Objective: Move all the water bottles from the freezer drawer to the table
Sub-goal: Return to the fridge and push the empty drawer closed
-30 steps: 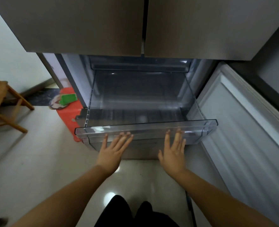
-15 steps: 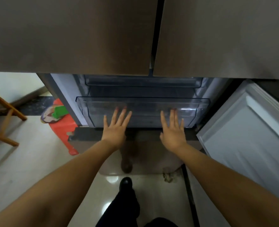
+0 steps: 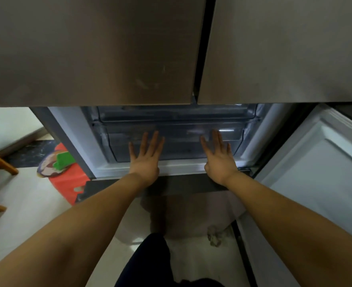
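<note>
Late stage, by judgement. The clear freezer drawer (image 3: 175,141) sits pushed into its compartment, and no water bottles show through its transparent front or anywhere else in view; the table is out of frame, so delivery cannot be confirmed. Left hand (image 3: 146,160) and right hand (image 3: 219,162) both lie flat with fingers straight and spread, holding nothing, fingertips against the drawer front directly ahead of them. The open freezer door (image 3: 320,172) stands just beyond the right hand; shutting it appears to be what is left.
</note>
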A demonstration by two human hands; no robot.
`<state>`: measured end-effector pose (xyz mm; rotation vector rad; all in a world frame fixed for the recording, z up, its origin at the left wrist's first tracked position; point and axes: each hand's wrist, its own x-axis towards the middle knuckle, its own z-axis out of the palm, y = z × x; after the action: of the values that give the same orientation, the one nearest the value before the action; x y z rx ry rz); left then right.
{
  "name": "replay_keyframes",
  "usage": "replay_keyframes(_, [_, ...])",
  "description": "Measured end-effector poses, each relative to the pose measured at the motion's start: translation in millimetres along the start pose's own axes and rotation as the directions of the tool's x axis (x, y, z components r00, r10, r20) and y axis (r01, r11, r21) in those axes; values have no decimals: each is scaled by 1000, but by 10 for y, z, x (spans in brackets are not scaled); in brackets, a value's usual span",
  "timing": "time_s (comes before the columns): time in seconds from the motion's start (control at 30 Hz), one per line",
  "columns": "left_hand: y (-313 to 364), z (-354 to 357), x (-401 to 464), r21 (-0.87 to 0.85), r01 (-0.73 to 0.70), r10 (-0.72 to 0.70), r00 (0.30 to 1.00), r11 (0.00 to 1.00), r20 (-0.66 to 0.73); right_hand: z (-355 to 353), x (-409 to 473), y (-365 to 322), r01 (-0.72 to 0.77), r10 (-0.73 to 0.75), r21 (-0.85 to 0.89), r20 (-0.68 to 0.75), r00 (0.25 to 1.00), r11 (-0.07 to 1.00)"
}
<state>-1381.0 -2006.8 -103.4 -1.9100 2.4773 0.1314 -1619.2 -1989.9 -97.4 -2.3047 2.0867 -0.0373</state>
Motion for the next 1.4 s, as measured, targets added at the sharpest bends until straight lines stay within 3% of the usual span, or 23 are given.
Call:
replay_keyframes(0.13, [298, -316, -164, -76, -22, 28, 996, 997, 82, -338, -331, 40, -47, 47, 31, 7, 999, 998])
replay_keyframes(0.23, [827, -527, -379, -112, -120, 125, 991, 986, 41, -639, -805, 87, -85, 89, 56, -75, 993, 995])
replay_keyframes(0.3, [1350, -687, -558, -126, -259, 255, 966, 958, -47, -997, -1233, 248, -118, 133, 82, -210, 969, 990])
replay_keyframes(0.43, [2120, -1048, -815, -164, -512, 462, 846, 843, -266, -1672, -1880, 464, -163, 161, 45, -547, 821, 986])
replay_keyframes(0.53, [2674, -1395, -993, -208, -660, 557, 732, 721, -391, -2112, -2417, 718, -305, 294, 98, -644, 706, 947])
replay_keyframes(0.67, [3288, -1708, -1245, -135, -813, 735, 572, 566, -364, -2335, -3416, 1121, -585, 639, 289, -509, 576, 758])
replay_keyframes(0.73, [3504, -1730, -1390, -78, -868, 840, 494, 490, -225, -2287, -3929, 1207, -774, 792, 226, -343, 505, 591])
replay_keyframes(0.8, [3643, -1721, -1537, -38, -892, 886, 452, 450, -102, -2249, -4278, 1195, -873, 867, 54, -158, 472, 485])
replay_keyframes(1.07, [3345, -1822, -1910, -59, -852, 850, 524, 521, -58, -2385, -4401, 630, -844, 841, 0, 77, 535, 537])
replay_keyframes(1.17, [3044, -1857, -2045, -88, -864, 863, 502, 496, -66, -2502, -4320, 371, -802, 798, -56, 164, 580, 595])
replay_keyframes(1.3, [2573, -1981, -2238, -95, -861, 861, 506, 500, -56, -2658, -4172, 62, -687, 650, 19, 307, 696, 727])
replay_keyframes(1.4, [2279, -2074, -2460, -152, -819, 811, 571, 553, -130, -2505, -4039, -139, -591, 562, 102, 216, 798, 800])
